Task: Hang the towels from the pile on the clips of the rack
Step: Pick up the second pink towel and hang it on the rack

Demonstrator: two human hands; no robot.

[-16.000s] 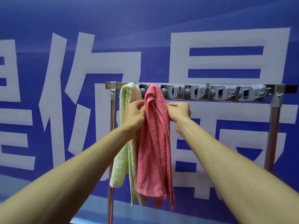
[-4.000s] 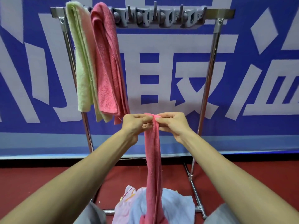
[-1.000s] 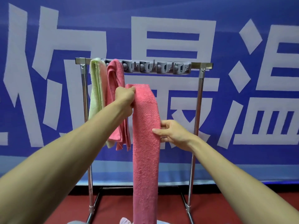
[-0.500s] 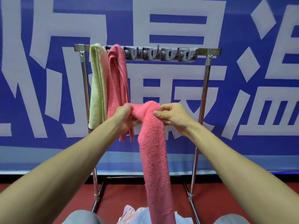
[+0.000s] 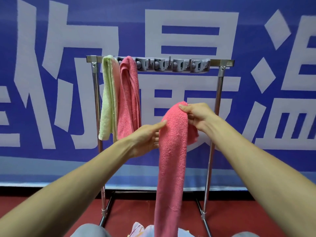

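Note:
A long pink towel [image 5: 171,161] hangs folded over in front of me. My right hand [image 5: 196,117] grips its folded top, fingers curled round the cloth. My left hand [image 5: 147,135] lies against the towel's left side with the index finger straight, touching it. Behind stands a metal rack [image 5: 220,63] with a grey strip of clips [image 5: 172,65]. A light green towel [image 5: 108,100] and another pink towel [image 5: 129,98] hang from the clips at the left end. The pile of towels [image 5: 142,230] shows at the bottom edge, pale blue and white.
A blue banner with large white characters [image 5: 188,31] fills the wall behind the rack. The floor [image 5: 239,212] is dark red. The rack's legs [image 5: 204,214] stand on it. Grey trouser knees [image 5: 90,230] show at the bottom.
The towel's top has shifted right into my right hand. My left hand has let go of it and now only touches its side with a straight finger.

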